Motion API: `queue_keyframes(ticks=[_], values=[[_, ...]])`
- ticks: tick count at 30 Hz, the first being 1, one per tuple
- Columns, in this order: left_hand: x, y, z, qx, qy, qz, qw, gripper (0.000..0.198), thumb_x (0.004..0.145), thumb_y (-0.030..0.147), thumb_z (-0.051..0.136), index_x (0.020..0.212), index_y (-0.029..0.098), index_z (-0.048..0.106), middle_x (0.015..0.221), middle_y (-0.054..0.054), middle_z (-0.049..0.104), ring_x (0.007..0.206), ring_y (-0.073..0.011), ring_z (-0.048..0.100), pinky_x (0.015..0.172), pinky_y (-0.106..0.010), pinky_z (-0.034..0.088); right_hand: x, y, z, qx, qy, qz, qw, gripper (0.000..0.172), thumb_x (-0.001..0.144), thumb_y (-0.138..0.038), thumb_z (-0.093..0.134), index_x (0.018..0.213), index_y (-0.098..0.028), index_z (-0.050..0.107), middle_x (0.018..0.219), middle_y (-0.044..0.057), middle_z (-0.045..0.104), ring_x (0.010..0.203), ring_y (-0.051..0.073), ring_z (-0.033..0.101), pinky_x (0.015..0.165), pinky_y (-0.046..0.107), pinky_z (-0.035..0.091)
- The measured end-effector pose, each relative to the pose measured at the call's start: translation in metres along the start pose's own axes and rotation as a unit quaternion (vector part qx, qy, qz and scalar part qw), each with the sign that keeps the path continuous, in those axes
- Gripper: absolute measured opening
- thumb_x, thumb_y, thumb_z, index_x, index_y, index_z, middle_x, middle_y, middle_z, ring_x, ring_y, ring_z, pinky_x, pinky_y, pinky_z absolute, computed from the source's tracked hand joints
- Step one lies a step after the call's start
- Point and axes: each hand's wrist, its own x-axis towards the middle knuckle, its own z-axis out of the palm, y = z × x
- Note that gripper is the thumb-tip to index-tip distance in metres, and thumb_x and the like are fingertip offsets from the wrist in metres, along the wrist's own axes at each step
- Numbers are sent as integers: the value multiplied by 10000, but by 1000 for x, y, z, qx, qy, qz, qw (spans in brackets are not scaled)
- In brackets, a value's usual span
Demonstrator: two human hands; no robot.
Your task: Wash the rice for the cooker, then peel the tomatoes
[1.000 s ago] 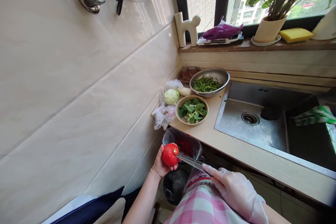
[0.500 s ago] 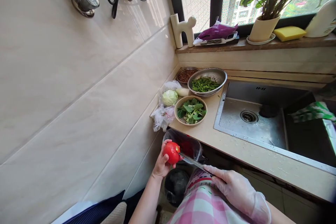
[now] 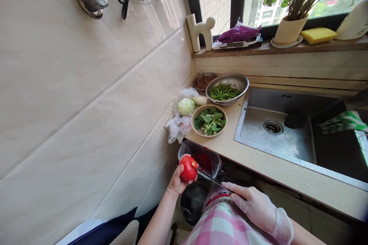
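Observation:
A red tomato [image 3: 188, 169] rests in my bare left hand [image 3: 177, 182], with the fingers wrapped round it. My right hand [image 3: 255, 206], in a clear glove, grips a knife [image 3: 211, 179] whose handle is hidden in the palm. The blade points left, and its tip is at the stem end of the tomato, where a small yellowish patch shows. Below and behind the tomato stands a bin lined with a clear bag [image 3: 214, 160], with red bits inside.
On the counter [image 3: 227, 143] stand a basket of leafy greens [image 3: 209, 121], a steel colander of green stalks [image 3: 227, 90], a bowl of brown food [image 3: 204, 81] and a cabbage [image 3: 186, 106] on plastic bags. The sink [image 3: 276, 138] lies to the right. A dark round bin [image 3: 193, 204] stands below.
The tomato has turned slightly in my left hand. The knife blade has tilted, showing a thinner edge, and my right hand has shifted a little left. The tip stays at the stem end.

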Motion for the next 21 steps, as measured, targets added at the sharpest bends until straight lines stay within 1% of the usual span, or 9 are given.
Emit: queue_keyframes(ticks=[2,4,8,12,15,17,19,21], values=[[0,-2,5,5,13,27,1000,510,759,465,642,1179,256,443,962,-104,673,571,-176,658,383,-164,372,0,0,-1,3,-1,8,1000,388,894,-285,425,1197,-414,628,903,-47,756,735,158,715,646,217,532],[-1,-2,8,5,14,35,999,492,761,469,636,1166,258,452,951,-98,672,555,-168,649,374,-159,355,0,1,-2,-15,17,-5,1000,384,881,-274,448,1181,-418,639,874,-43,758,713,159,713,631,215,527],[-1,-1,7,-25,-2,-6,1000,470,788,531,575,1144,238,487,907,-100,678,503,-148,623,339,-144,295,2,4,-1,-74,59,-43,995,378,867,-271,479,1173,-425,641,873,-29,757,720,164,710,637,218,521],[0,1,0,-70,0,-57,996,476,817,553,518,1149,212,526,844,-83,674,431,-122,576,317,-149,255,5,8,0,-159,67,-58,983,408,875,-244,469,1205,-439,609,770,-26,740,641,151,692,558,202,479],[2,2,-4,-101,-9,-134,986,508,826,615,454,1104,206,569,774,-91,674,474,-157,601,350,-157,280,8,9,1,-221,58,-66,971,425,881,-244,466,1243,-436,578,760,-13,726,597,157,682,500,207,441],[4,3,-2,-117,1,-164,979,538,815,639,453,1067,184,593,790,-120,680,559,-194,638,380,-162,311,10,9,0,-223,47,-65,971,430,879,-240,467,1252,-426,574,764,-5,727,607,169,686,500,217,443],[6,4,1,-121,29,-158,980,540,802,619,503,1046,149,605,861,-142,683,631,-222,665,389,-168,338,10,7,-2,-192,34,-55,979,428,879,-232,464,1243,-423,584,794,-9,739,661,172,699,539,219,467],[7,4,4,-108,57,-133,984,533,798,596,538,1084,149,594,893,-135,683,635,-235,679,377,-178,358,9,4,-5,-156,17,-33,987,419,889,-232,449,1232,-424,594,843,-17,750,728,169,708,586,216,487]])
